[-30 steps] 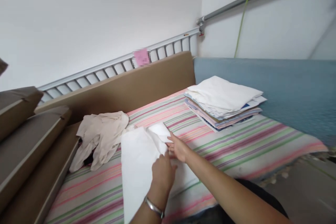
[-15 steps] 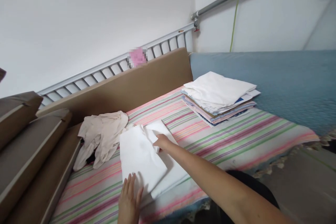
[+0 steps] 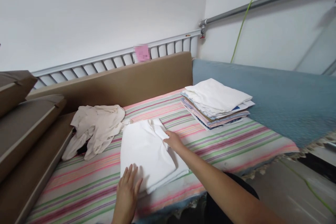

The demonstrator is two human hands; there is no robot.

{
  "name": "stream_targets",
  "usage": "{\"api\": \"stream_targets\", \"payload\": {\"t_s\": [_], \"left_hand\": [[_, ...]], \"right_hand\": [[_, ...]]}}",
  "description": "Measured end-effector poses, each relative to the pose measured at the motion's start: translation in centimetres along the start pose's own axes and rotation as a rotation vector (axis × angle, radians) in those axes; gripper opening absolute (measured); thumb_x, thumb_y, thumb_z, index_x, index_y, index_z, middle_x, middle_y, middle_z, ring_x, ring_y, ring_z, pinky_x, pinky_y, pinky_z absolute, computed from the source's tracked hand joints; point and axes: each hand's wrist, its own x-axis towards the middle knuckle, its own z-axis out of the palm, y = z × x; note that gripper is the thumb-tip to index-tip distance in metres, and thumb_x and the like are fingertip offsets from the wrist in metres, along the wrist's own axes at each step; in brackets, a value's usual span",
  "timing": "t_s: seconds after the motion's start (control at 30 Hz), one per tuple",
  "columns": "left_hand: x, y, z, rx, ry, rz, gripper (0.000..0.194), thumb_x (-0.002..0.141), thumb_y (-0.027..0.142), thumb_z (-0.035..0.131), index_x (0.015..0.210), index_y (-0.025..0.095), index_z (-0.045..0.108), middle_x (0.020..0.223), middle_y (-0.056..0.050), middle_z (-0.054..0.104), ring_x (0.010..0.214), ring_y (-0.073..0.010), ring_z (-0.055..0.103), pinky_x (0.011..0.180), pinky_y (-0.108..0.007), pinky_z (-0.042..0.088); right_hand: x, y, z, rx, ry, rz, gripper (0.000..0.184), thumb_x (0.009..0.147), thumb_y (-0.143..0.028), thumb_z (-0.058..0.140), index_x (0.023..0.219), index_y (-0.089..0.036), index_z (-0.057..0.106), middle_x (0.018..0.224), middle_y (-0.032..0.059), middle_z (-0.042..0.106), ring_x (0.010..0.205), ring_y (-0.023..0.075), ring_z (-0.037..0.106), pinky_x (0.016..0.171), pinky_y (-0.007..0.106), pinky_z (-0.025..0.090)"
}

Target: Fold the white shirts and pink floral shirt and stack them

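A folded white cloth [image 3: 143, 150] lies on a striped cover [image 3: 231, 148], near the front edge of that surface and left of its middle. The left hand [image 3: 127, 189] rests on the cloth's near left corner, palm down, its fingers extended and grasping nothing. The right hand [image 3: 174, 141] is at the cloth's right side, fingers bent against a rumpled fold; whether they pinch the fabric I cannot tell. The layers do not line up: a lower layer shows beyond the upper one along the right side, and creases run from the far edge down towards the right hand.

Near the surface's left edge, a crumpled beige garment [image 3: 101, 122] lies just beyond the cloth, with something dark showing beneath it. Towards the far right corner sits a stack of folded fabrics [image 3: 217, 94], white on top, with blue, brown and pink layers lower down.

A brown padded panel [image 3: 131, 85] stands along the far edge and a blue one [image 3: 262, 87] along the right; grey-brown cushions [image 3: 28, 126] are piled at the left edge. Behind the brown panel runs a white radiator [image 3: 101, 66].
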Motion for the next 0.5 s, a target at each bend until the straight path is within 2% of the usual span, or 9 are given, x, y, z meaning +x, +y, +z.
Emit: {"api": "stream_targets", "payload": {"t_s": [0.07,0.17,0.3,0.4,0.5], "left_hand": [[-0.1,-0.6,0.0,-0.012,-0.005,-0.050,0.042,0.086,0.042,0.042,0.122,0.024,0.055,0.136,-0.009,0.048,0.128,-0.0288,0.038,0.101,-0.050,0.038],[-0.5,-1.1,0.7,-0.074,-0.027,-0.093,0.041,0.083,0.046,0.046,0.115,0.025,0.060,0.134,-0.009,0.049,0.128,-0.0310,0.039,0.101,-0.053,0.037],[-0.7,-1.7,0.9,-0.313,0.060,-0.150,0.042,0.082,0.046,0.046,0.113,0.022,0.062,0.134,-0.010,0.049,0.128,-0.0282,0.039,0.106,-0.048,0.032],[0.2,-2.6,-0.2,-0.550,0.130,-0.423,0.048,0.076,0.048,0.052,0.111,0.018,0.060,0.129,-0.012,0.054,0.124,-0.0290,0.043,0.106,-0.046,0.032],[1.3,-3.5,-1.0,-0.804,0.119,-0.736,0.053,0.067,0.050,0.060,0.107,0.015,0.059,0.115,-0.014,0.062,0.112,-0.0305,0.054,0.097,-0.045,0.041]], "right_hand": [[0.1,0.0,-0.2,-0.016,0.018,-0.007,0.042,0.068,-0.011,0.056,0.109,-0.021,0.062,0.104,0.0001,0.067,0.093,0.0140,0.060,0.076,0.018,0.042],[-0.1,1.0,-0.2,-0.076,0.014,0.046,0.036,0.066,-0.007,0.054,0.098,-0.017,0.065,0.096,0.0032,0.068,0.090,0.0167,0.061,0.075,0.021,0.042],[0.1,2.1,-0.2,-0.134,-0.004,0.074,0.032,0.063,-0.008,0.056,0.093,-0.017,0.066,0.094,0.0032,0.068,0.090,0.0170,0.060,0.075,0.021,0.041],[1.0,2.1,-0.7,-0.148,0.008,0.096,0.038,0.064,-0.012,0.060,0.101,-0.018,0.064,0.103,0.0052,0.066,0.098,0.0180,0.058,0.079,0.022,0.040],[2.2,1.8,-1.1,-0.140,0.001,0.172,0.037,0.066,-0.024,0.065,0.102,-0.015,0.064,0.105,0.0105,0.065,0.101,0.0222,0.058,0.081,0.026,0.042]]}}
